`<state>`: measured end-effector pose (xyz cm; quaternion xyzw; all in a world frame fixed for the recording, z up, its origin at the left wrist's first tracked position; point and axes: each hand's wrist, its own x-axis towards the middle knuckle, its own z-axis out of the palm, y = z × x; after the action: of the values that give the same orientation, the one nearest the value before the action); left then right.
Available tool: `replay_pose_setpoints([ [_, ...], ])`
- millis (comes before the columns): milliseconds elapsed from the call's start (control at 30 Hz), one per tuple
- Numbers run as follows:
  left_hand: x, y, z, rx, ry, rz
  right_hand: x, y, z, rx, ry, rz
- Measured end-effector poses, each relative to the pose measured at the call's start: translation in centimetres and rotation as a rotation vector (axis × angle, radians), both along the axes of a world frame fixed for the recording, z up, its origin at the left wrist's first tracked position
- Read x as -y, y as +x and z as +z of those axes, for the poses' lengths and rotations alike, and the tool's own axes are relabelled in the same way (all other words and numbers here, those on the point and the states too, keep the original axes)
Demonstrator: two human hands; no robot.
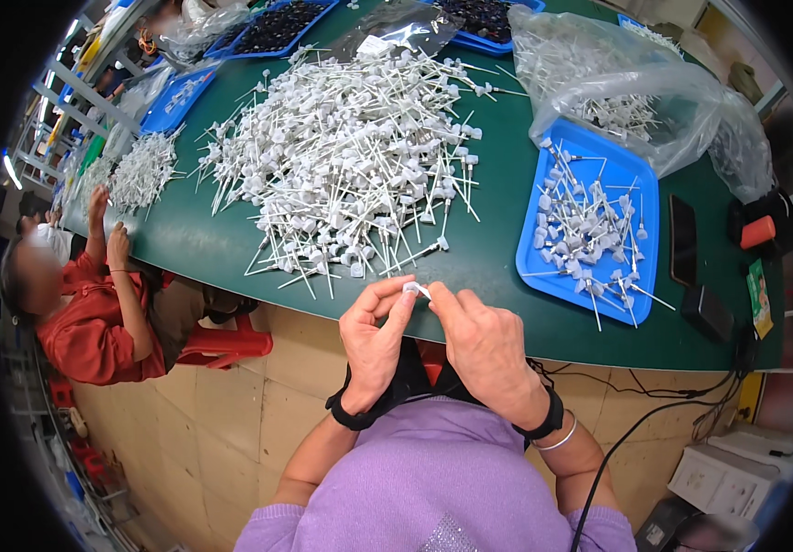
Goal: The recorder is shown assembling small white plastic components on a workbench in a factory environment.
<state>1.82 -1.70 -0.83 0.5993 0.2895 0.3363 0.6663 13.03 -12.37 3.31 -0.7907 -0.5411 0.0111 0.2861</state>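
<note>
Just over the table's near edge, my two hands meet around a small white plastic piece (416, 290). My left hand (370, 336) pinches it between thumb and forefinger. The fingertips of my right hand (488, 345) close on its other end, hiding part of it, so I cannot make out its full shape. Beyond my hands lies a large heap of white pump heads with thin tubes (341, 156). To the right, a blue tray (530, 241) holds more of these pump heads, lying in all directions.
A clear plastic bag (682, 120) with more pump heads lies behind the tray. A phone (683, 241) and a small black box (707, 315) sit at the right. Dark pieces fill blue trays (288, 26) at the back. A person in red (102, 322) works at the left by another pile (143, 172).
</note>
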Motion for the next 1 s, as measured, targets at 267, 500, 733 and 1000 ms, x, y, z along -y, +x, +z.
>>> replay_pose_setpoints([
  [267,-0.3,0.7,0.4,0.038,-0.121,-0.043,0.3,0.5,1.0,0.017,-0.019,0.015],
  [500,-0.2,0.7,0.4,0.050,-0.150,-0.065,0.3,0.5,0.6,0.027,-0.005,0.022],
  [733,-0.2,0.7,0.4,0.011,-0.103,-0.045,0.2,0.5,0.3,0.055,-0.018,0.032],
  [1000,0.6,0.7,1.6,-0.149,0.261,0.038,0.1,0.2,0.9,0.041,-0.059,-0.004],
])
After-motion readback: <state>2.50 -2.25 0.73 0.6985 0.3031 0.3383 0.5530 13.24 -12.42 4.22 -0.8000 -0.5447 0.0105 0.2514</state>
